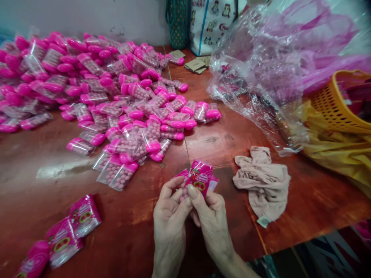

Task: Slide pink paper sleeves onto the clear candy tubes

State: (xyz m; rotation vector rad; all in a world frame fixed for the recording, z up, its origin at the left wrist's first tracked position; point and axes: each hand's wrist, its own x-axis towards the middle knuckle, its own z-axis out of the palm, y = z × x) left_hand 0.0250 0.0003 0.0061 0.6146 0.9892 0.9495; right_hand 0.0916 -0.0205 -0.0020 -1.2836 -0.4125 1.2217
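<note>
My left hand (pixel 170 220) is closed with its fingers bent around a small clear candy container (pixel 183 194), whose pink balls show between the fingers. A glossy pink printed label (pixel 200 174) with a strawberry figure stands up from my right hand (pixel 213 216), pinched by thumb and fingers. Thumbs of both hands nearly meet at the label's lower edge. More pink printed edges show behind it; how they join is hidden by the fingers. Ahead lies a large heap of pink-capped candy containers (pixel 139 135). Several labelled candy containers (pixel 64 241) lie at the lower left.
A crumpled beige cloth (pixel 265 181) lies right of my hands on the brown table (pixel 121 227). Clear plastic wrapping (pixel 252 77) and a yellow basket (pixel 330 102) occupy the right side. Cardboard pieces (pixel 196 65) and a printed white bag (pixel 211 27) are at the back.
</note>
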